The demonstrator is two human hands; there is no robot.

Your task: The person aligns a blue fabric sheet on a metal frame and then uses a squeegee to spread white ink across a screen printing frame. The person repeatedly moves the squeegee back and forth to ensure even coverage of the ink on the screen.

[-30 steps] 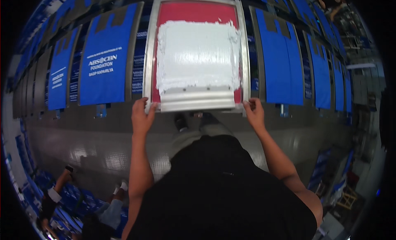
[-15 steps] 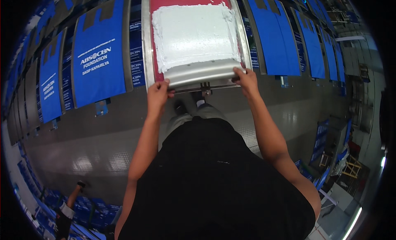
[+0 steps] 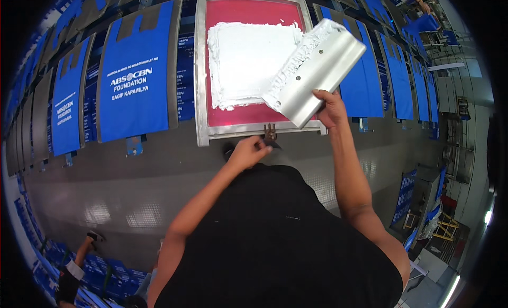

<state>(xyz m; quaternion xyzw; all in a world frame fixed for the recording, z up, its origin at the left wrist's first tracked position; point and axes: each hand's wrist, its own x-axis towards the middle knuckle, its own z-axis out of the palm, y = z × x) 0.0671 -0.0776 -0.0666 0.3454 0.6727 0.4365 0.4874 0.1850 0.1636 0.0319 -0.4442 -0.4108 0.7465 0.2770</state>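
My right hand (image 3: 332, 111) grips the near end of a wide silver metal squeegee (image 3: 324, 69), thumb on top. The squeegee is tilted over the right side of a printing screen, with thick white ink along its far-left long edge. The printing screen has a metal frame (image 3: 201, 69) and red mesh (image 3: 248, 115). A rectangular layer of white ink (image 3: 246, 61) covers much of the mesh. My left hand (image 3: 247, 152) is off the squeegee, at the screen's near edge by a small metal clamp or hinge (image 3: 270, 132). Its fingers are curled together beside something dark I cannot make out.
Blue printed bags (image 3: 135, 69) lie on boards in a row left of the screen, and more blue bags (image 3: 360, 75) lie to the right. A grey floor (image 3: 174, 165) runs behind me. Another person's arm (image 3: 84, 250) shows at lower left.
My left hand has let go of the squeegee and come down to the screen's near edge. My right hand has lifted and turned the squeegee to a slant at the right.
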